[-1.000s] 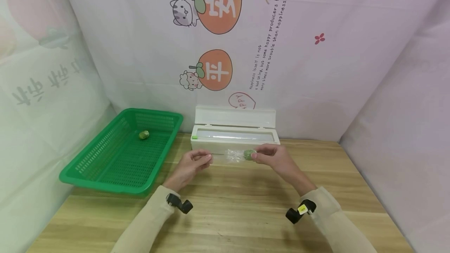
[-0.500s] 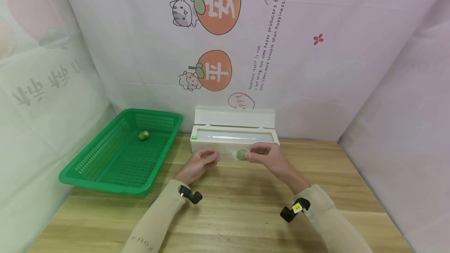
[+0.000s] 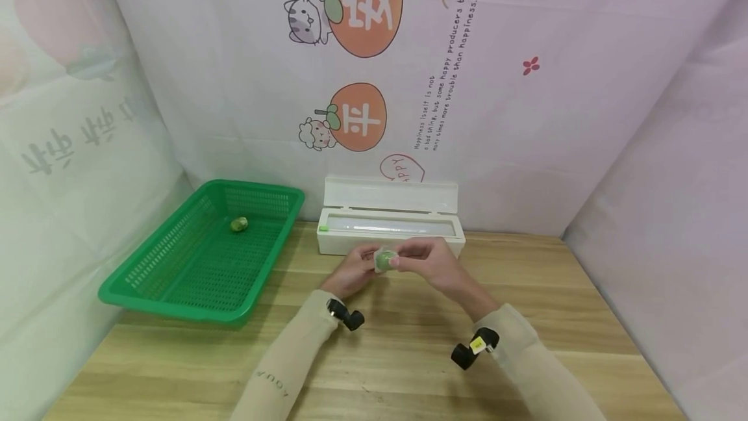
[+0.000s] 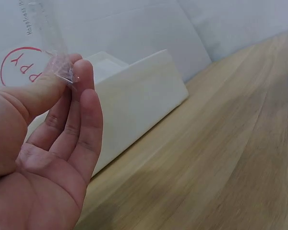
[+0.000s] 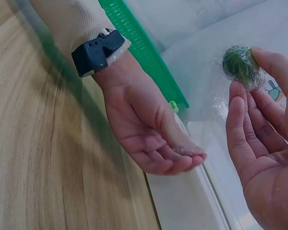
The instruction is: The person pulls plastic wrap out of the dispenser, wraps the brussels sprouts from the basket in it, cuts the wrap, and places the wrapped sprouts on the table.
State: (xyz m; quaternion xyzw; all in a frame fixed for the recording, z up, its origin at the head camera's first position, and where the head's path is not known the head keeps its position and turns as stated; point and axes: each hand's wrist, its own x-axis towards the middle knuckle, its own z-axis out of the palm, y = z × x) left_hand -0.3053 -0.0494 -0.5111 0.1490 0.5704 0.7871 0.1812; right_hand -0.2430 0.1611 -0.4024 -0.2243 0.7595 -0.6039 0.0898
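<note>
The right hand (image 3: 432, 266) pinches the green ball (image 5: 240, 63) in front of the white box (image 3: 336, 242); only the left wrist view shows clearly the left hand (image 4: 50, 139) pinching clear film (image 4: 61, 66).

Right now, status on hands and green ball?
Right fingers pinch wrapped green ball. Left fingers pinch clear film. Possible obstacle: open white box close behind.

The place was a kind of small booth: pale cloth walls (image 3: 526, 141), printed with cartoon fruits (image 3: 373, 104), stood on three sides of a wooden worktop (image 3: 409, 375); whether home or workshop could not be told.
</note>
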